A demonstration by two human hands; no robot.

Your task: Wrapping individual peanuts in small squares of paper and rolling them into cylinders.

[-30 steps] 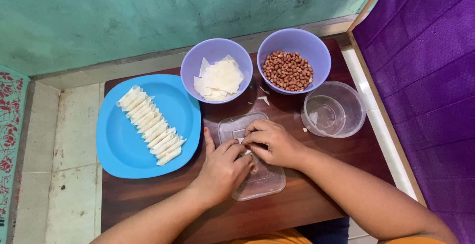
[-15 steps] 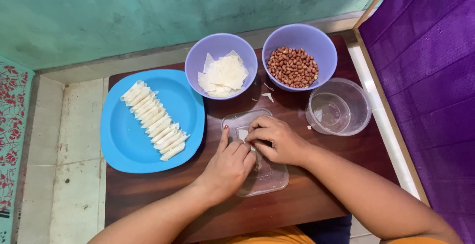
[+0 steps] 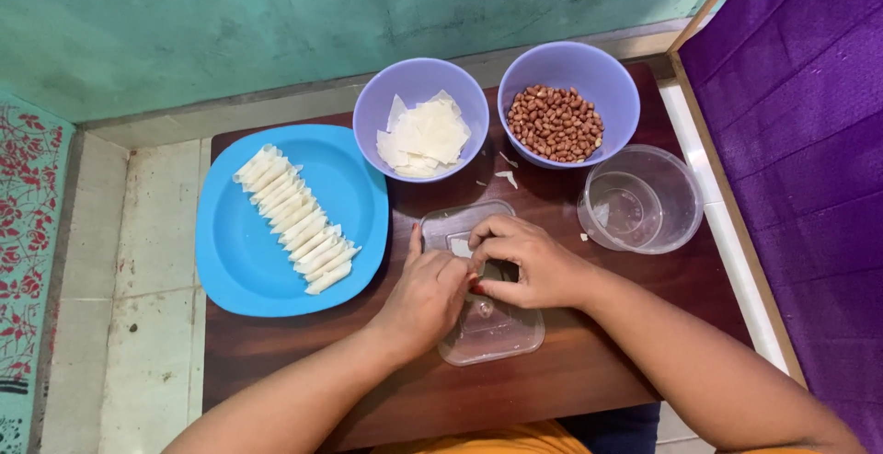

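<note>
Right now both hands meet over a clear rectangular plastic lid (image 3: 492, 325) lying flat on the dark wooden table (image 3: 598, 371), near its front edge. The left hand (image 3: 428, 293) comes in from the lower left, its fingers curled down onto the lid's left side. The right hand (image 3: 529, 265) reaches across from the lower right, fingers pinched together on a small white wrapper piece (image 3: 460, 247) that rests on the lid, just under the fingertips. The two hands touch at the knuckles; how firmly the left one grips the piece cannot be told, since the fingers hide it.

Off to the left sits a blue plate (image 3: 239, 261), carrying a slanted row of rolled white wrappers (image 3: 294, 219) packed side by side. Behind the hands stand two lilac bowls: the left bowl (image 3: 377, 109) holds a loose stack of flat white wrapper sheets (image 3: 425, 137), the right bowl (image 3: 612, 77) is filled with peanuts (image 3: 555, 123). Between the bowls and the lid, a few torn white scraps (image 3: 506, 176) lie on the wood. To the right, just beside the right wrist, stands a clear round plastic container (image 3: 681, 206), open at the top. A purple cloth (image 3: 800, 123) hangs along the right side.
</note>
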